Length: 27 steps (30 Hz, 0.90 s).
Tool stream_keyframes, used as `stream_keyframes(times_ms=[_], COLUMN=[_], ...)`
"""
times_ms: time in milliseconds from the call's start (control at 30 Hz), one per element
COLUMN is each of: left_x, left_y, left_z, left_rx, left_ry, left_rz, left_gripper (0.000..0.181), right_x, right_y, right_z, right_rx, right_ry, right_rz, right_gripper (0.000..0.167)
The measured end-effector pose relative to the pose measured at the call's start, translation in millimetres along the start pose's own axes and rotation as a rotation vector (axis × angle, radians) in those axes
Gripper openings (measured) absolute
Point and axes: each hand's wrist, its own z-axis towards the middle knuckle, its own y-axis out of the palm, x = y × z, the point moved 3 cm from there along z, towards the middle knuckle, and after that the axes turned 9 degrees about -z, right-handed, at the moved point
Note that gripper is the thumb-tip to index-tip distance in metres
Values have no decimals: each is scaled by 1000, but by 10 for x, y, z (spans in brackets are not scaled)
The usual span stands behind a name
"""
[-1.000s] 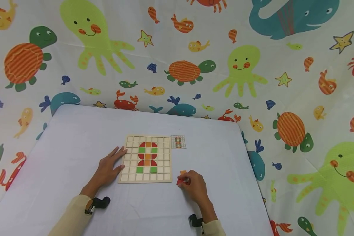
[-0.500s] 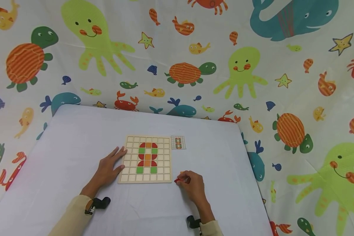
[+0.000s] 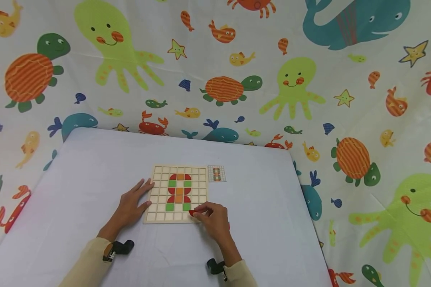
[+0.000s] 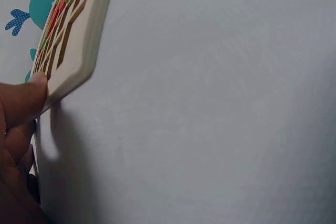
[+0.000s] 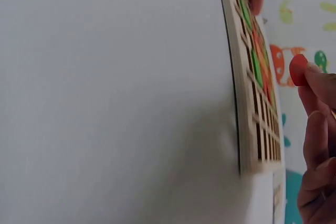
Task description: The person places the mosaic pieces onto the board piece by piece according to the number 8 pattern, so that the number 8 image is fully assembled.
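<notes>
A wooden grid board [image 3: 158, 216] lies on the table, with red, orange and green tiles set in its middle columns. My left hand [image 3: 130, 204] rests at the board's left edge, fingers extended; in the left wrist view its thumb [image 4: 29, 98] touches the rim. Between thumb and fingertips my right hand [image 3: 215, 221] pinches a red tile [image 3: 192, 213] over the board's lower right part. That red tile [image 5: 298, 70] shows a rounded edge in the right wrist view. A bit of red [image 3: 228, 225] peeks out beside the right hand; whether it is held or lying there, I cannot tell.
A small pattern card [image 3: 216, 173] with a matching coloured grid lies by the board's upper right corner. White cloth covers the table [image 3: 273, 191]. Behind its far edge hangs a curtain [image 3: 201, 48] printed with sea animals.
My right hand has moved left with the red tile, from beside the board to over its lower right part. The orange tile seen earlier near that hand is now hidden. The left hand stays put.
</notes>
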Motion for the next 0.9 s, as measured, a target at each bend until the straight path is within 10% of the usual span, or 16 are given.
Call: stream_keyframes(times_ms=[367, 900], left_x=[39, -26], left_y=[7, 10], left_z=[-10, 1], left_rx=[36, 10], left_ry=[24, -5], left_rz=[2, -4], left_gripper=[69, 70], right_x=[-275, -444], right_y=[457, 680], right_z=[76, 129], right_rx=[-73, -76], right_ry=[29, -20], right_rz=[23, -256], right_gripper=[8, 12])
